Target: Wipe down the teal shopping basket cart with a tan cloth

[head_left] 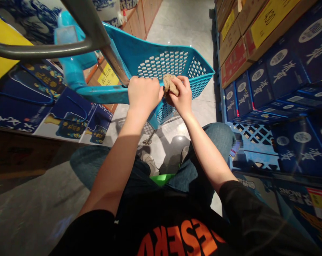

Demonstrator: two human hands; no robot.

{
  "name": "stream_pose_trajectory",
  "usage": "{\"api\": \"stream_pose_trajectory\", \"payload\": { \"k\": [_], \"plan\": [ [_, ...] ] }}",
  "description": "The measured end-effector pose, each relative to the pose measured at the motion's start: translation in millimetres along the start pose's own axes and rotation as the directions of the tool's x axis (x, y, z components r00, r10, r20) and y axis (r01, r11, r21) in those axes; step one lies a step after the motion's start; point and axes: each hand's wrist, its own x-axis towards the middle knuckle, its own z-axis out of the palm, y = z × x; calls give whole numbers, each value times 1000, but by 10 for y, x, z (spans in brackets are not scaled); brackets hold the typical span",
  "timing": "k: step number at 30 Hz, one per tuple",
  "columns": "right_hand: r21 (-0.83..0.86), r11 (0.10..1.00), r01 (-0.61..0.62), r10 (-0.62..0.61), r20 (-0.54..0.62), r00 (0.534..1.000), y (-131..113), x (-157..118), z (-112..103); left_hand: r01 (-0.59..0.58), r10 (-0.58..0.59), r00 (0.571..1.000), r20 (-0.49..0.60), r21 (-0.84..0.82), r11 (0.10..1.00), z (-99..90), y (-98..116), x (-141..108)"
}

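Observation:
A blue plastic shopping cart (118,53) with a perforated basket stands in front of me. My left hand (145,93) is closed around the cart's blue rim, near the foot of a grey metal bar (114,62). Just to its right, my right hand (182,95) pinches a crumpled tan cloth (170,84) at the near rim of the basket. The cloth lies between the two hands, and its lower part is hidden by my right fingers.
Blue boxes (280,67) and brown cartons (231,46) are stacked on a blue pallet (254,156) to the right. Blue gift bags (62,124) stand at the left. Between my knees and the cart is grey floor (171,138).

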Motion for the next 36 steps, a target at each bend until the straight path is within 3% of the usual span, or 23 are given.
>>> {"api": "stream_pose_trajectory", "payload": {
  "k": [7,14,22,29,36],
  "plan": [
    [55,984,-169,174,-113,978,334,50,-59,7,-7,1000,3,0,1000,0,17,-2],
    [57,998,-10,10,9,1000,185,4,24,-24,24,1000,-7,6,1000,2,-27,-24],
    [13,992,-122,123,-117,985,361,45,-98,-19,19,1000,13,27,999,18,-25,-13],
    [12,999,32,-32,8,999,130,-16,-39,-55,56,998,-26,38,998,37,-68,-27],
    [6,981,-192,190,-179,965,513,45,-170,-36,38,999,-22,55,998,9,-52,-49]
  ]
}}
